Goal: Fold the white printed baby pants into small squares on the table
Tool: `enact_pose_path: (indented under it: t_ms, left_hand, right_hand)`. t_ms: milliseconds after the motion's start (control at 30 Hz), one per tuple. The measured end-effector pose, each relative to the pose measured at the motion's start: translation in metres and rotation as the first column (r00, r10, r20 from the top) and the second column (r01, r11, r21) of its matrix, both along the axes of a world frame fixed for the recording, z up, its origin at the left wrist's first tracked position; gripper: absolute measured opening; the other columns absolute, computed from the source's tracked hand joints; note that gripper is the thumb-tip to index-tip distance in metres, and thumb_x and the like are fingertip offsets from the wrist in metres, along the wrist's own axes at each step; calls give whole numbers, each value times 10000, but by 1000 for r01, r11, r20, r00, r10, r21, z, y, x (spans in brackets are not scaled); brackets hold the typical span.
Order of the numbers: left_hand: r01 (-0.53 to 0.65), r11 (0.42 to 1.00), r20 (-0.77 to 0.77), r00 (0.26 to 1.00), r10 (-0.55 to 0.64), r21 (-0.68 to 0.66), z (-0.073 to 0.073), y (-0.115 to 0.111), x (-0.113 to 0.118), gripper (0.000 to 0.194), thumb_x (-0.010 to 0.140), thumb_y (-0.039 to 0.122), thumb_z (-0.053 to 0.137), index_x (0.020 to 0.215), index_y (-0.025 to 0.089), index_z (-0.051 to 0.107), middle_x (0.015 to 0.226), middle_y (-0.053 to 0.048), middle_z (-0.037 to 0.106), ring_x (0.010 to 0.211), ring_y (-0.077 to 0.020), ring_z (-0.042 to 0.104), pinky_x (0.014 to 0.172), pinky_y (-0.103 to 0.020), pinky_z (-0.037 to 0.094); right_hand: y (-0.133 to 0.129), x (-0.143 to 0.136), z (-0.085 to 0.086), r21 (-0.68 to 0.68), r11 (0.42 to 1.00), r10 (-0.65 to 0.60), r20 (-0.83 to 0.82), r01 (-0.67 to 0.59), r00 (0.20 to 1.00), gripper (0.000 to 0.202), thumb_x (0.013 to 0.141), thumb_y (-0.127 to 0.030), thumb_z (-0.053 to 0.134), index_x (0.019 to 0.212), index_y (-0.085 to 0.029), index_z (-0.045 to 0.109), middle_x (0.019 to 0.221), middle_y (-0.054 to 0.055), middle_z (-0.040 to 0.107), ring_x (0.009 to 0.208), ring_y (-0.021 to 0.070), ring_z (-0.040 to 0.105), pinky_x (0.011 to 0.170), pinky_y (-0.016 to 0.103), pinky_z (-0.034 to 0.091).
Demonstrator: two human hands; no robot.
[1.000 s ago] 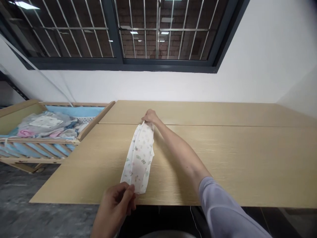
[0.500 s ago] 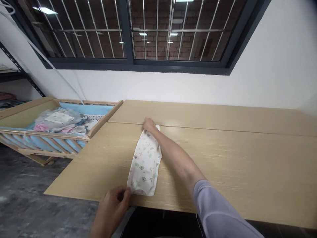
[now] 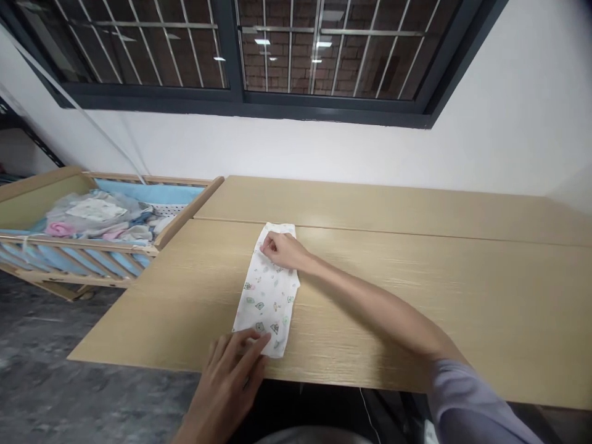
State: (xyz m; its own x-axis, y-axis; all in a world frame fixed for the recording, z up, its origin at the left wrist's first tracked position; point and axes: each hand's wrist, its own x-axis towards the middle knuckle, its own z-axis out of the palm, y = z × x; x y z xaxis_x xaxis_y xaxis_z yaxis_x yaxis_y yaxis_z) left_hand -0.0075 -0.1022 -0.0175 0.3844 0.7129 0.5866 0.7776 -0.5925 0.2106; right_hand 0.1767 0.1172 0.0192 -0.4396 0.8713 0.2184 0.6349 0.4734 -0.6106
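Observation:
A narrow white baby garment, printed with small green and pink figures, lies folded lengthwise on the wooden table. My left hand rests at its near end, fingers stretched out over the cloth and holding nothing. Over the far part of the garment is my right hand, its fingers curled and thumb against the fingertips. No fold of cloth shows pinched in it. The garment's far edge lies flat beyond that hand, and its near left corner is partly hidden under my left fingers.
A wooden crib with blue lining stands against the table's left end. Inside it are a clear plastic bag and crumpled baby clothes. Behind the table are a white wall and a barred window.
My right hand has come back from the far edge, leaving it uncovered, and now sits over the cloth. My left hand has let go of the near corner and spread over the near end.

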Motion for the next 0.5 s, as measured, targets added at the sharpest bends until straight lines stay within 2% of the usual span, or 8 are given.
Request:
enact_pose_path:
  t_ms: [67, 133, 233, 300, 400, 500]
  left_hand:
    - [24, 1000, -74, 997, -24, 3, -1, 5, 4, 329, 977, 182, 524, 1261, 297, 644, 1178, -50, 728, 1015, -208, 674, 838, -341, 471]
    - [39, 999, -103, 994, -36, 23, -2, 8, 5, 282, 989, 170, 505, 1178, 291, 676, 1192, -37, 739, 1061, -219, 680, 862, -364, 441]
    - [74, 997, -49, 996, -73, 35, -8, 9, 6, 261, 999, 122, 481, 1076, 275, 679, 1102, 6, 777, 1014, -177, 714, 894, -355, 420]
    - [96, 994, 14, 995, -97, 46, -14, 7, 7, 263, 994, 91, 476, 1098, 254, 654, 1070, 10, 789, 996, -151, 728, 941, -337, 434]
    - [96, 993, 49, 994, -99, 63, -25, -1, 11, 281, 968, 63, 492, 1149, 233, 622, 1117, -17, 784, 1061, -157, 717, 1006, -320, 466]
    - [65, 995, 4, 998, -65, 77, -36, -15, 14, 310, 962, 110, 502, 1232, 220, 608, 1136, -41, 779, 1130, -195, 694, 1040, -346, 481]
  right_hand:
    - [-9, 3, -9, -44, 999, 26, -37, -28, 999, 91, 910, -271, 602, 835, -223, 585, 754, -11, 685, 704, 160, 616, 620, 254, 377]
    - [-17, 3, -14, -70, 996, 52, -62, -56, 997, 90, 911, -260, 595, 832, -217, 597, 748, -11, 686, 684, 152, 610, 613, 254, 387]
    - [-31, -1, -12, -94, 986, 124, -116, -136, 985, 104, 932, -263, 576, 868, -205, 634, 805, 11, 710, 734, 159, 643, 647, 262, 442]
    - [-45, -4, -8, -79, 966, 234, -152, -247, 960, 123, 955, -281, 568, 959, -205, 664, 917, 34, 739, 852, 170, 685, 737, 275, 492]
    - [-71, -7, -7, -20, 880, 471, -73, -474, 879, 323, 997, -387, 544, 1251, -207, 632, 1270, 98, 696, 1188, 220, 644, 975, 338, 490]
    - [-94, -7, -19, 31, 738, 670, 85, -674, 737, 562, 1020, -433, 504, 1512, -171, 436, 1565, 141, 454, 1484, 243, 375, 1208, 389, 300]
